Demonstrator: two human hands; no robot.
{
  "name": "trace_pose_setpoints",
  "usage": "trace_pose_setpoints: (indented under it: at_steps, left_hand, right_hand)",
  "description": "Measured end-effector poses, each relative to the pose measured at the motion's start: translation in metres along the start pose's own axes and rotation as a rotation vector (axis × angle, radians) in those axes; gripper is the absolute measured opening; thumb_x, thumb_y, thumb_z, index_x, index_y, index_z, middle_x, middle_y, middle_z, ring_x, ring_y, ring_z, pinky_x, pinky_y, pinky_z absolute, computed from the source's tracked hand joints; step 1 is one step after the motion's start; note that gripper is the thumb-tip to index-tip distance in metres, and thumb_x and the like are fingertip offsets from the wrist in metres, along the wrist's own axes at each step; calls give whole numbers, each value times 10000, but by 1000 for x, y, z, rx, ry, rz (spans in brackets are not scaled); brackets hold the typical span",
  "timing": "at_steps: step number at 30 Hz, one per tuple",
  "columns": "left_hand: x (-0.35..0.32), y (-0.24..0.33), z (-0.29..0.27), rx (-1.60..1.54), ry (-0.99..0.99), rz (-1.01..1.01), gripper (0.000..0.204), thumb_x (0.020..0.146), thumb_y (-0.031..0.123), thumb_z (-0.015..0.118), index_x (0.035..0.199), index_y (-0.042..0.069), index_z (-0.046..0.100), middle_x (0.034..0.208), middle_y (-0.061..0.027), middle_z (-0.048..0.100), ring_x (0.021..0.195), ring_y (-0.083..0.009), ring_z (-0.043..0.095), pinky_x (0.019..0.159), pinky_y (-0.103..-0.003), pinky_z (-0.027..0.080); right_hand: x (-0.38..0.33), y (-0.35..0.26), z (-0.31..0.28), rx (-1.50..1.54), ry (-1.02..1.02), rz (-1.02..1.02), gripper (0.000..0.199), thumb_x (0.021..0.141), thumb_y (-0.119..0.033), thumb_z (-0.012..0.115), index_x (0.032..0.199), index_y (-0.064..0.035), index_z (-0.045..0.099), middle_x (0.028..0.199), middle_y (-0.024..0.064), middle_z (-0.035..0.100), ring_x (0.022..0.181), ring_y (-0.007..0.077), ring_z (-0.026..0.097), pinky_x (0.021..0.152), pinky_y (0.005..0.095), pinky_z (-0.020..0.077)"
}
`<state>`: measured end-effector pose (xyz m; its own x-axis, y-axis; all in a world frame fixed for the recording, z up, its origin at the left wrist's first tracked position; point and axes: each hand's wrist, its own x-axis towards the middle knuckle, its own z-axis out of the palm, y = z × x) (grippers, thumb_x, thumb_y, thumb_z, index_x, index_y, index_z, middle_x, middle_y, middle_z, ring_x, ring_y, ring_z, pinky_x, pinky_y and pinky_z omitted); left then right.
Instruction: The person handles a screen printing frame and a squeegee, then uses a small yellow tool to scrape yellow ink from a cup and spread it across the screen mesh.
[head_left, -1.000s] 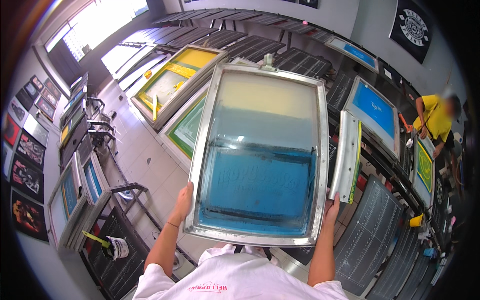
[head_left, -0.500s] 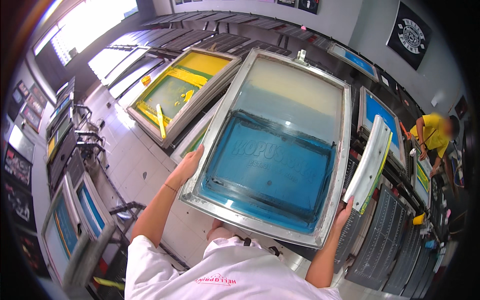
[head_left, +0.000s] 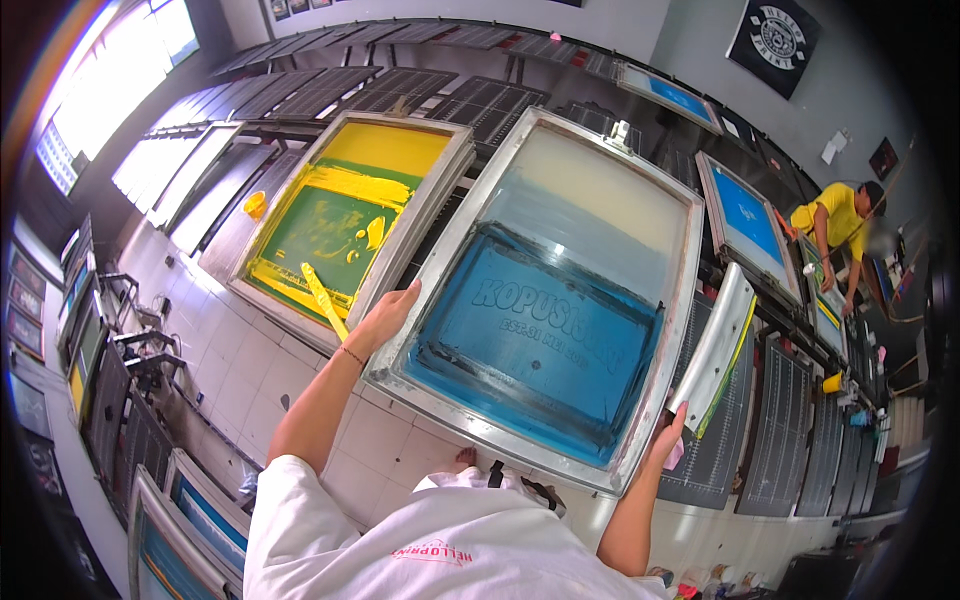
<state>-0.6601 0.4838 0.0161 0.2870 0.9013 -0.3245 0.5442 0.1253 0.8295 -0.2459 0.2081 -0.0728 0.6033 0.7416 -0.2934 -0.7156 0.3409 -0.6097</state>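
A large silk screen frame is in front of me, its metal rim around a mesh that is blue in the lower part and pale at the far end. Raised-looking lettering shows in the blue area. My left hand grips the frame's left side. At the lower right, my right hand is closed at the frame's edge, and the near end of a metal-handled squeegee is in the same hand. Yellow-green colour runs along the squeegee's right edge. The fingers under the frame are partly hidden.
Left of the frame lies another screen with yellow ink and a yellow-smeared spatula. A yellow cup stands beside it. Dark printing boards line the right. A person in yellow works at the far right.
My view has turned slightly, so the surroundings have shifted. The frame stays in both hands, and the squeegee has come along with my right hand, a little lower in view.
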Motion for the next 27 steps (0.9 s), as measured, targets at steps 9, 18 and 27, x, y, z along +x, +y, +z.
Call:
trace_pose_setpoints:
  at_steps: [9,18,27]
  left_hand:
    - [10,-18,8,-55,-26,-33,776,962,578,378,1276,-124,482,1270,-191,553,1248,-204,434,1065,-309,299]
    - [41,-62,6,-223,-115,-49,820,930,633,368,1435,-12,327,1473,-143,357,1369,-247,314,1121,-324,224]
    - [15,-38,23,-386,-104,-212,797,931,611,408,1418,-19,364,1390,-126,456,1256,-229,456,1044,-321,362]
  right_hand:
    - [7,0,-14,-8,-7,-108,544,951,-458,466,1239,-1,529,1077,154,633,901,258,632,794,362,524]
    - [25,26,-17,167,107,-207,420,935,-371,536,1104,10,585,941,137,665,809,232,656,735,351,552]
    - [5,12,-1,225,128,-120,380,913,-330,590,1069,16,576,888,141,654,805,215,652,741,353,560]
